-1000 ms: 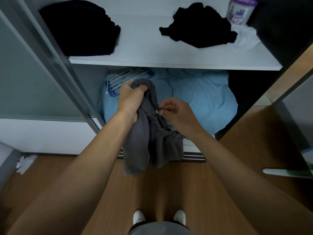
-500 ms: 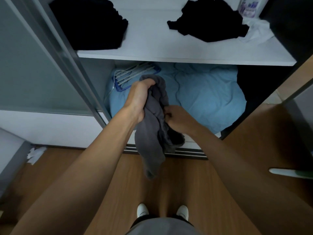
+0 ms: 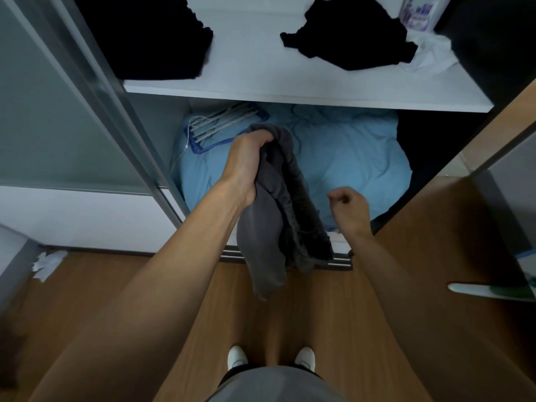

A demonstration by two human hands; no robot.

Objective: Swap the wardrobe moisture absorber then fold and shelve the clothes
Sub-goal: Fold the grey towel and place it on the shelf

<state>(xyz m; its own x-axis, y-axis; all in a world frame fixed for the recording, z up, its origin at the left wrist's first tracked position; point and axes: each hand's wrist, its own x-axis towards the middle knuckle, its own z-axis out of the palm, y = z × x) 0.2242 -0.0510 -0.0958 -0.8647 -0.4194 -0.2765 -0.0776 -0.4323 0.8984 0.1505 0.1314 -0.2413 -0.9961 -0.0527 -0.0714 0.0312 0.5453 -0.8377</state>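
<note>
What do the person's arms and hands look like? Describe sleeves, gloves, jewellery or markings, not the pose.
Both forearms are bare as far up as the view shows, with no sleeves or cuffs. The left hand and the right hand wear no gloves, and no watch, bracelet or ring shows. No markings are visible on either arm.
</note>
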